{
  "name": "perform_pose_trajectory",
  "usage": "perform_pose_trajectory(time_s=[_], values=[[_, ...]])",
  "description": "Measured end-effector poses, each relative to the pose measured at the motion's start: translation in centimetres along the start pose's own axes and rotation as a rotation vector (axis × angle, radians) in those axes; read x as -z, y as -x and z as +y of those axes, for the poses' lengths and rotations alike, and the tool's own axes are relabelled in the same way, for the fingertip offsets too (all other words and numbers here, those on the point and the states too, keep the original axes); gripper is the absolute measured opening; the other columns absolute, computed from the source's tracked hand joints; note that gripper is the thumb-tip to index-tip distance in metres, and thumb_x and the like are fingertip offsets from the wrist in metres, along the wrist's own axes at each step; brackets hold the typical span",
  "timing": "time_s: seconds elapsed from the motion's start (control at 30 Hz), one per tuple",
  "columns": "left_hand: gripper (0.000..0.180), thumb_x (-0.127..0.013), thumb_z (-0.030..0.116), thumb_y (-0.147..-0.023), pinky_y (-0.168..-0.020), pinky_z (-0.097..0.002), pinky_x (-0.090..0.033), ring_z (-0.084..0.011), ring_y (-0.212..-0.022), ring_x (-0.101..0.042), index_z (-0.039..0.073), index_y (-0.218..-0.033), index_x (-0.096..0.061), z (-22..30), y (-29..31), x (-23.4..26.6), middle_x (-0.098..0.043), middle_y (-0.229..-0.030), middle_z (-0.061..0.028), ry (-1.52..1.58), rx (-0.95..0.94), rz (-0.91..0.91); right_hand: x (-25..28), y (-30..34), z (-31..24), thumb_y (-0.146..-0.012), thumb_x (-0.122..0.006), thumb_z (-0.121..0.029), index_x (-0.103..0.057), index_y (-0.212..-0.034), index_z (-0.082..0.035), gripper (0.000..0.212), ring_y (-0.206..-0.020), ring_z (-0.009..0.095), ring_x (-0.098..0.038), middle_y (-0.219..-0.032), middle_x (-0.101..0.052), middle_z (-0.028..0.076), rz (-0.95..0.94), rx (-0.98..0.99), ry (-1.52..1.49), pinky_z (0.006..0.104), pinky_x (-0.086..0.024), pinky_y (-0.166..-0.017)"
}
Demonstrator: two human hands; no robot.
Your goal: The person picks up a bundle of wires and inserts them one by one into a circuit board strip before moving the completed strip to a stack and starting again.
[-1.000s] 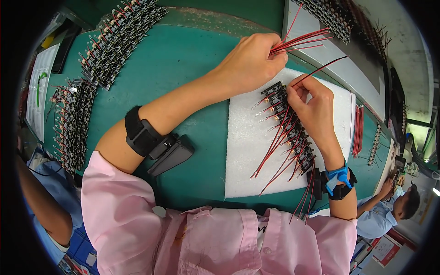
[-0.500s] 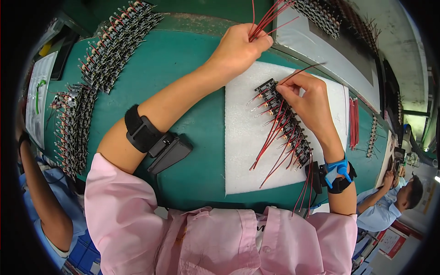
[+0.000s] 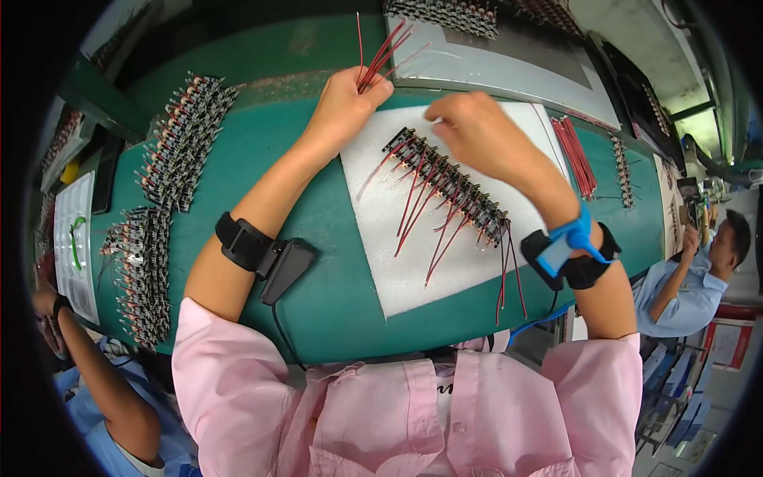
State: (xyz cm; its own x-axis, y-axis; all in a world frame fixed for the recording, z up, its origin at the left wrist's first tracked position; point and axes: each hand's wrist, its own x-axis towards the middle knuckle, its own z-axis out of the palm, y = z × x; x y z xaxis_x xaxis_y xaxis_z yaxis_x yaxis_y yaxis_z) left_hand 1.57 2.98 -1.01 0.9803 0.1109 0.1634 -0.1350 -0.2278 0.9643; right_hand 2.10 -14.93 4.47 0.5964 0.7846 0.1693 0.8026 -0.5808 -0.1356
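A bundle of thin red wires (image 3: 385, 60) fans up out of my left hand (image 3: 342, 103), which is closed around them beyond the far left corner of the white foam sheet (image 3: 373, 270). On that sheet lies a slanting row of small black circuit boards (image 3: 453, 187), with red wires trailing from it toward me. Some wires hang past the sheet's near right edge. My right hand (image 3: 481, 135) is above the sheet, just right of the row's far end. Its fingers are bent and blurred, and no wire shows in them.
Stacked rows of similar boards (image 3: 187, 143) lie on the green table (image 3: 270, 183) at left. More red wires (image 3: 574, 157) and a short board row (image 3: 621, 171) sit at right. A grey metal box (image 3: 509, 83) borders the far side. Co-workers sit at both sides.
My right hand has come away from the row's far end, and the wire it pinched no longer shows in it. My left hand still grips its bundle. The whole view has shifted.
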Motion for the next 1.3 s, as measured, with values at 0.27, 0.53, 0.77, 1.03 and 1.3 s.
perform_pose_trajectory(time_s=[0.27, 0.53, 0.77, 1.03, 1.3], values=[[0.028, -0.06, 0.022, -0.07, -0.057, -0.031, -0.042, -0.016, -0.061, -0.053, -0.006, -0.071, -0.057, 2.5, 0.9, 1.2, -0.057, -0.065, -0.0127, -0.429, -0.024, -0.301, 4.6, 12.7, 0.6, -0.079, -0.051, -0.017, -0.056, -0.076, 0.002, 0.019, -0.038, 0.012, -0.05, -0.059, -0.057, 0.009, -0.129, -0.775, -0.821, 0.0213, -0.038, -0.036], [0.024, -0.06, 0.018, -0.068, -0.056, -0.0303, -0.042, -0.0148, -0.059, -0.053, -0.005, -0.067, -0.058, 3.5, 2.2, 0.9, -0.057, -0.062, -0.013, -0.542, 0.091, -0.4, 0.4, 14.8, -1.9, -0.082, -0.047, -0.016, -0.05, -0.087, 0.003, 0.019, -0.038, 0.015, -0.051, -0.075, -0.06, 0.015, -0.1, -1.061, -1.538, 0.0254, -0.044, -0.038], [0.019, -0.061, 0.016, -0.067, -0.052, -0.0266, -0.039, -0.0102, -0.056, -0.049, -0.003, -0.067, -0.058, 2.9, 2.8, 1.1, -0.056, -0.059, -0.0075, -0.35, 0.169, -0.327, -1.2, 15.3, -1.8, -0.082, -0.045, -0.01, -0.047, -0.081, 0.001, 0.011, -0.04, 0.017, -0.053, -0.075, -0.059, 0.017, 0.069, -1.045, -1.774, 0.028, -0.047, -0.041], [0.017, -0.061, 0.015, -0.068, -0.049, -0.0227, -0.033, -0.0068, -0.052, -0.041, 0.0, -0.065, -0.055, 5.1, 3.9, -0.4, -0.046, -0.054, 0.001, -0.146, 0.177, -0.295, -1.0, 17.4, -1.3, -0.081, -0.044, -0.006, -0.047, -0.077, -0.001, 0.007, -0.041, 0.018, -0.053, -0.069, -0.058, 0.018, 0.319, -0.959, -1.983, 0.028, -0.048, -0.041], [0.018, -0.06, 0.02, -0.073, -0.038, -0.0194, -0.019, -0.0015, -0.043, -0.027, 0.004, -0.071, -0.052, 9.0, 3.3, -5.3, -0.037, -0.051, 0.0071, 0.088, 0.355, -0.449, 2.3, 23.3, 2.2, -0.077, -0.048, -0.006, -0.047, -0.077, -0.001, 0.005, -0.042, 0.018, -0.054, -0.065, -0.058, 0.015, 0.596, -0.838, -1.861, 0.0279, -0.049, -0.042]])
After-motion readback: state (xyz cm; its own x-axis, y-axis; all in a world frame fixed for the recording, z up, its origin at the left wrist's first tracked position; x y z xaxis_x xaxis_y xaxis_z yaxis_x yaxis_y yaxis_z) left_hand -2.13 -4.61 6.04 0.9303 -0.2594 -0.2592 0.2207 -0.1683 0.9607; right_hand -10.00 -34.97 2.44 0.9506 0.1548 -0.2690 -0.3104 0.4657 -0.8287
